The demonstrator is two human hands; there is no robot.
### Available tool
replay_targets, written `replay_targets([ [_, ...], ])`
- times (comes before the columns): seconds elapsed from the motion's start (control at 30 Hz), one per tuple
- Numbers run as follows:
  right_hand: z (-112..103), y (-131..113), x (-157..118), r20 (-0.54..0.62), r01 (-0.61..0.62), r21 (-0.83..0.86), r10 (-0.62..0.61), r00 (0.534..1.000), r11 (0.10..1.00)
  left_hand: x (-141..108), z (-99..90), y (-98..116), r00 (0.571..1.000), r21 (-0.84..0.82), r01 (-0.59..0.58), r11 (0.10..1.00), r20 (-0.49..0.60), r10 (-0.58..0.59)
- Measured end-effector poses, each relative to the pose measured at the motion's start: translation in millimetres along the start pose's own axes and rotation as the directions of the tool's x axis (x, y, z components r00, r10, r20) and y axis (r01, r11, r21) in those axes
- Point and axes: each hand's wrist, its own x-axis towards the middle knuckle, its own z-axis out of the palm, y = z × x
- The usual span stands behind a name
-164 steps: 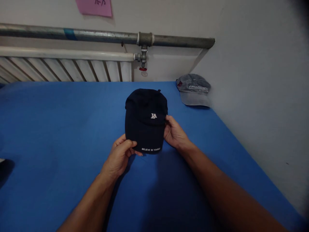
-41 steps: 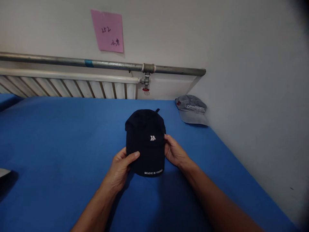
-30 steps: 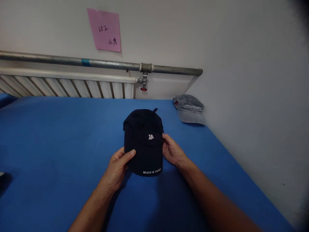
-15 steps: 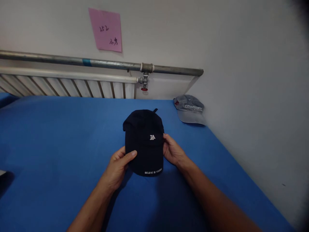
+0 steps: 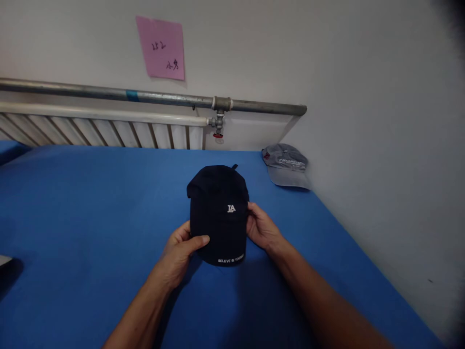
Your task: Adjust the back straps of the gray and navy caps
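A dark cap (image 5: 218, 213) with white letters on its front and white text along its brim is held over the blue surface (image 5: 90, 232), brim toward me. My left hand (image 5: 181, 249) grips the brim's left side, thumb on top and the other fingers partly hidden beneath. At the cap's right edge, my right hand (image 5: 262, 227) pinches the side near the white letters; some of its fingertips are hidden behind the cap.
A grey cap (image 5: 286, 166) lies at the back right corner beside the wall. Behind the surface are a white radiator (image 5: 105, 133), a metal pipe (image 5: 163, 99) and a red-handled valve (image 5: 218, 127). A pink note (image 5: 162, 48) hangs above. A dark object is cut off at the left edge.
My left thumb has slid slightly down and right on the brim. The whole view has shifted a little, and both hands still hold the dark cap.
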Motion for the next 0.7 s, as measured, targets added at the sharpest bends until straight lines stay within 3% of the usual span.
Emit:
replay_targets([
  [0.13, 1.4, -5.0, -5.0, -0.009, 0.01, 0.031, -0.01, 1.0, 0.999, 1.7, -2.5, 1.0, 0.999, 0.061, -0.047, 0.997, 0.014, 0.046],
  [0.23, 8.4, -12.5, -10.0, -0.013, 0.091, 0.015, -0.09, 0.996, 0.996, 3.5, -3.6, 1.4, 0.996, 0.104, -0.091, 0.99, 0.005, 0.091],
  [0.33, 21.2, -20.5, -17.2, -0.027, 0.24, -0.052, -0.242, 0.97, 0.969, 5.9, -4.1, 0.7, 0.99, 0.124, -0.093, 0.988, -0.092, 0.104],
  [0.43, 35.5, -25.8, -30.3, 0.001, 0.433, -0.215, -0.443, 0.896, 0.875, 8.4, -4.0, 0.9, 0.969, 0.095, -0.085, 0.992, -0.224, 0.104],
  [0.5, 42.9, -27.7, -41.5, 0.139, 0.555, -0.397, -0.55, 0.823, 0.731, 10.0, -4.6, 2.1, 0.961, 0.027, -0.09, 0.996, -0.26, 0.094],
  [0.53, 45.7, -28.4, -46.9, 0.255, 0.619, -0.494, -0.58, 0.774, 0.611, 10.7, -5.8, 2.9, 0.964, -0.016, -0.088, 0.996, -0.254, 0.081],
  [0.63, 51.1, -30.8, -57.9, 0.66, 0.801, -0.592, -0.516, 0.546, 0.09, 12.1, -15.3, 5.8, 0.977, -0.135, -0.066, 0.989, -0.21, 0.037],
  [0.7, 52.0, -32.6, -59.4, 0.809, 0.836, -0.517, -0.424, 0.406, -0.186, 11.8, -26.9, 7.9, 0.981, -0.154, -0.082, 0.985, -0.184, 0.053],
])
